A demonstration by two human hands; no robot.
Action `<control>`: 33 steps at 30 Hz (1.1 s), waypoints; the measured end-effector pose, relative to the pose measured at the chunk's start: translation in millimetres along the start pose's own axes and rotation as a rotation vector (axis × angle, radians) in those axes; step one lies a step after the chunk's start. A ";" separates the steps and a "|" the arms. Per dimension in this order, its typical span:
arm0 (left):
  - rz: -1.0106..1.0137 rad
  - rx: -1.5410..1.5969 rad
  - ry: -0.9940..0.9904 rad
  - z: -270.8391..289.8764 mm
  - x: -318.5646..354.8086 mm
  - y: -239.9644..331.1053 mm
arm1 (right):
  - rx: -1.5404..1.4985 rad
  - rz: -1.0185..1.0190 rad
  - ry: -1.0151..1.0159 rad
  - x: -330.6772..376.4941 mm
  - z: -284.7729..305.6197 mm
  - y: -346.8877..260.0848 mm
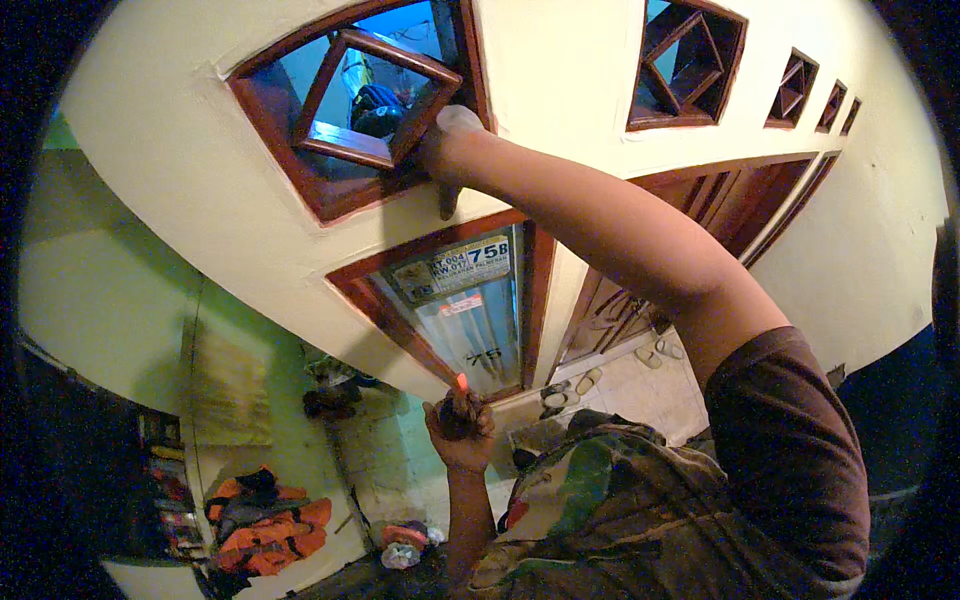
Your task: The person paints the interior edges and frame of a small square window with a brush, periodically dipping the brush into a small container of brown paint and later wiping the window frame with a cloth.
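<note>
My right arm stretches up across the view to a vent opening in the wall. My right hand [448, 148] is at the lower right corner of the tilted inner wooden frame [322, 92], inside a brown outer frame [285, 165]. A pale patch shows at the hand; whether it is a cloth, I cannot make out. Its fingers are mostly in shadow, and a dark shape hangs below them. Lower down, in front of the window, my left hand [462, 440] is closed around a dark object with an orange-red tip [462, 383]. The object's kind is unclear.
Below the vent is a wood-framed glass window [470, 320] with a curtain and stickers. More vents [688, 60] line the wall above a brown wooden door [600, 305]. Sandals [572, 388] lie on the tiles. Orange and dark clothing [268, 525] is at lower left.
</note>
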State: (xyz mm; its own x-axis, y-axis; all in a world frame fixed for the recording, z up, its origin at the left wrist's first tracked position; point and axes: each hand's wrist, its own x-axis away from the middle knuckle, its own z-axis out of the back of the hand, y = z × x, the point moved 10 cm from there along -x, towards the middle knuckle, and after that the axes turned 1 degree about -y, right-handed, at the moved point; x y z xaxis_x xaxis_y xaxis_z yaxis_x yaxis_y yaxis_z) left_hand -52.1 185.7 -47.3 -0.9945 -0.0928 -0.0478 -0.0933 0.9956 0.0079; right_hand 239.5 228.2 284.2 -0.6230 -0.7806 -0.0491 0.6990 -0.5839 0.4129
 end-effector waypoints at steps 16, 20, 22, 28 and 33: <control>-0.024 0.018 0.108 14.1 -5.4 -11.9 | 0.055 0.097 0.532 91.9 26.1 1.7; -0.008 0.043 0.085 1.0 -7.7 -4.4 | -0.252 0.219 0.750 172.3 69.8 -13.8; 0.049 0.012 0.081 9.9 -13.4 -10.5 | -0.479 0.205 0.803 218.3 63.6 -6.5; 0.209 -0.059 0.019 -8.6 -21.8 -26.3 | -1.266 -0.137 0.701 267.6 -50.1 17.2; 0.133 -0.001 -0.008 -6.3 -27.5 -5.4 | -1.787 -0.378 0.463 281.5 -173.9 -12.5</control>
State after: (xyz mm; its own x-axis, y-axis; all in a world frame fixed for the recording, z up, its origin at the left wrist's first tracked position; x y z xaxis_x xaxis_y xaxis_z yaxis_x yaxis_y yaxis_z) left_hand -24.5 182.8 -39.8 -0.9978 0.0397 -0.0540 0.0389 0.9991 0.0160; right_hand 116.4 -23.0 107.1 -0.8927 -0.3851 -0.2341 0.2506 0.0076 -0.9681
